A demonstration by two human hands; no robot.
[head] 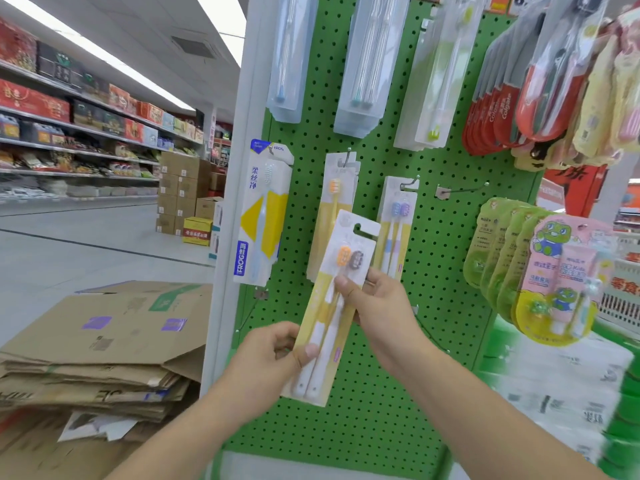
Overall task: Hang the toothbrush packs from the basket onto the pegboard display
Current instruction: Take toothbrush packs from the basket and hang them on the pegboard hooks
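Both hands hold one yellow twin toothbrush pack (343,265) tilted in front of the green pegboard (433,271). My left hand (273,351) pinches its lower left edge. My right hand (377,306) grips its middle from the right, thumb on the front. The pack's hang slot points up and right, below two hung yellow packs: an orange-brush pack (334,202) and a blue-and-purple twin pack (398,220). An empty peg hook (460,190) sticks out to the right of them. No basket is in view.
A white FROG toothbrush pack (261,213) hangs at the board's left edge. Clear packs (367,64) hang above, red packs (498,109) at upper right, green kids' packs (533,271) at right. Flattened cardboard boxes (104,341) are stacked at lower left beside a shop aisle.
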